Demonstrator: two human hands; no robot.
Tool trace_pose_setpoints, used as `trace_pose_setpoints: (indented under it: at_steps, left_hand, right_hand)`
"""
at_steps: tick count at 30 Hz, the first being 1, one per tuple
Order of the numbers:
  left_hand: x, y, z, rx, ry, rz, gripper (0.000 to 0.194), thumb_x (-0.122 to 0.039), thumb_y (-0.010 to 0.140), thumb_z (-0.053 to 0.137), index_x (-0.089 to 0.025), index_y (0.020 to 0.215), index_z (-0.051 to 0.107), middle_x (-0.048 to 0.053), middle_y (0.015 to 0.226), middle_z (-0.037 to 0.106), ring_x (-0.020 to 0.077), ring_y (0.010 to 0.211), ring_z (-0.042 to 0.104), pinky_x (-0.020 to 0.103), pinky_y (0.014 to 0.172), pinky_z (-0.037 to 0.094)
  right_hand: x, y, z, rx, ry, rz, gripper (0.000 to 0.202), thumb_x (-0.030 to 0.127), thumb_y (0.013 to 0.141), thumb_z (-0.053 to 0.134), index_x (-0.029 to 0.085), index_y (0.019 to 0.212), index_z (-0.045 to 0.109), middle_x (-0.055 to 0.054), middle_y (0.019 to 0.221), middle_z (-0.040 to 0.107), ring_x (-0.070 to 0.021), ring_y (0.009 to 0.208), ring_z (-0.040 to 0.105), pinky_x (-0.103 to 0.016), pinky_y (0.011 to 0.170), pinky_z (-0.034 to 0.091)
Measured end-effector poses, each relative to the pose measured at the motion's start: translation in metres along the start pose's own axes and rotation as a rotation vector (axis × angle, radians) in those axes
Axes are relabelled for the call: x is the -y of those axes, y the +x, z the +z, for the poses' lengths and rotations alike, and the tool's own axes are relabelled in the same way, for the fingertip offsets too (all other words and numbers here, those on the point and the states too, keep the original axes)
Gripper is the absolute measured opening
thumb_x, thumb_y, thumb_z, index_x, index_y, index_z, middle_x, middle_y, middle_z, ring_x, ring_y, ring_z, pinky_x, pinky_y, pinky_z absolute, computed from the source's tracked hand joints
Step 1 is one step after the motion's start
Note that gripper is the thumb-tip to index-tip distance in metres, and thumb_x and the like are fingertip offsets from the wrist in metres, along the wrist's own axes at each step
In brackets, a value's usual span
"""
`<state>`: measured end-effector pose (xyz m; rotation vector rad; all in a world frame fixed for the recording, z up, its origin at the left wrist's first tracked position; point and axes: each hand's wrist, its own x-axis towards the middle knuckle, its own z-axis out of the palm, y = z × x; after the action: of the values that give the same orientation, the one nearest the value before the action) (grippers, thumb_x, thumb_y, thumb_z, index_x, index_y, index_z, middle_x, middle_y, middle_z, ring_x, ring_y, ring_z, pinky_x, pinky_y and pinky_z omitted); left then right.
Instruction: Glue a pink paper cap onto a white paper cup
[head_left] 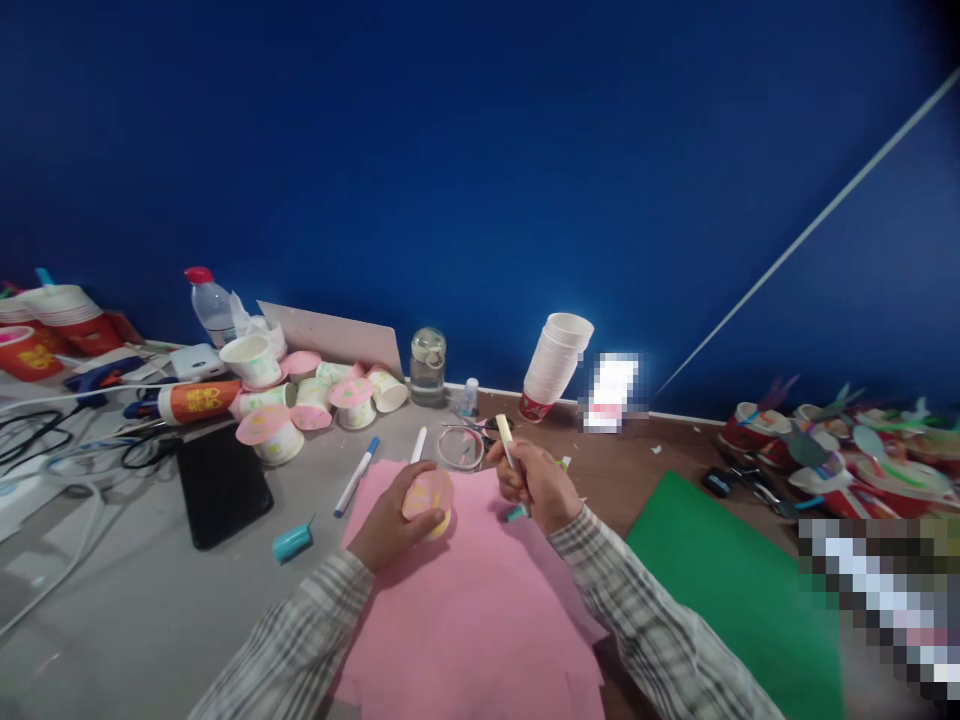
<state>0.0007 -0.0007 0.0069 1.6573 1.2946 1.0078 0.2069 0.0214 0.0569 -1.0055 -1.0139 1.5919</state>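
Note:
Over the pink paper (480,620), my left hand (394,515) is closed around a small paper cup (429,495) topped with a pink disc that bears yellow marks. My right hand (544,485), a short way to the right, grips a white marker (507,440) whose pale yellow end points up and away from me. The marker is apart from the cup. Just below my right fingers lies a small teal piece (516,513). Behind the hands are a roll of clear tape (460,448), scissors (487,428) and a white pen (418,444).
Several pink-topped paper cups (352,400) cluster at the left, near a black tablet (221,485). A blue-capped marker (357,478) and a teal roll (292,543) lie nearer. A leaning cup stack (556,365) and glass jar (427,368) stand behind; green paper (735,600) lies right.

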Motion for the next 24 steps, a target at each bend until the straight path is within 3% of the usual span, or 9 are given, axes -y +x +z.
trace_pose_setpoints:
  at_steps: [5, 10, 12, 18, 24]
  left_hand:
    - [0.000, 0.000, 0.000, 0.001, -0.002, 0.026, 0.054, -0.037, 0.055, 0.062, -0.027, 0.107, 0.047, 0.003, 0.110, 0.053, 0.0259, 0.101, 0.049, 0.039, 0.089, 0.040]
    - [0.002, 0.001, 0.000, 0.006, 0.003, 0.058, 0.054, -0.038, 0.057, 0.061, -0.026, 0.107, 0.047, 0.002, 0.108, 0.054, 0.0247, 0.098, 0.050, 0.038, 0.087, 0.041]
    - [0.002, 0.001, 0.000, 0.003, 0.000, 0.068, 0.054, -0.038, 0.057, 0.061, -0.024, 0.108, 0.046, 0.003, 0.109, 0.054, 0.0250, 0.099, 0.050, 0.038, 0.088, 0.041]
    - [0.004, 0.000, 0.001, -0.003, -0.008, 0.081, 0.057, -0.038, 0.056, 0.062, -0.025, 0.109, 0.046, 0.002, 0.106, 0.056, 0.0238, 0.094, 0.052, 0.037, 0.083, 0.043]
    - [0.004, 0.000, 0.002, -0.014, -0.012, 0.085, 0.055, -0.038, 0.056, 0.062, -0.025, 0.108, 0.046, 0.001, 0.102, 0.057, 0.0214, 0.089, 0.053, 0.036, 0.080, 0.044]
  right_hand:
    - [-0.006, -0.011, 0.000, -0.042, 0.110, 0.141, 0.021, 0.038, 0.062, 0.050, 0.019, 0.057, 0.055, 0.011, 0.029, 0.033, -0.0038, 0.024, 0.017, -0.017, 0.028, 0.016]
    - [-0.019, -0.023, 0.015, -0.064, 0.227, 0.225, 0.018, 0.037, 0.059, 0.053, 0.020, 0.065, 0.055, 0.006, 0.040, 0.049, -0.0099, 0.032, 0.041, -0.023, 0.038, 0.036]
    - [-0.024, -0.028, 0.020, -0.060, 0.254, 0.253, 0.017, 0.032, 0.056, 0.055, 0.020, 0.067, 0.056, 0.004, 0.047, 0.054, -0.0112, 0.037, 0.046, -0.024, 0.041, 0.038]
    - [-0.036, -0.035, 0.020, -0.070, 0.297, 0.309, 0.015, 0.032, 0.056, 0.055, 0.019, 0.063, 0.058, 0.007, 0.043, 0.049, -0.0042, 0.028, 0.026, -0.018, 0.031, 0.020]
    - [-0.043, -0.030, 0.013, -0.081, 0.349, 0.350, 0.013, 0.032, 0.056, 0.053, 0.019, 0.056, 0.056, 0.009, 0.038, 0.045, -0.0037, 0.026, 0.021, -0.017, 0.029, 0.015]
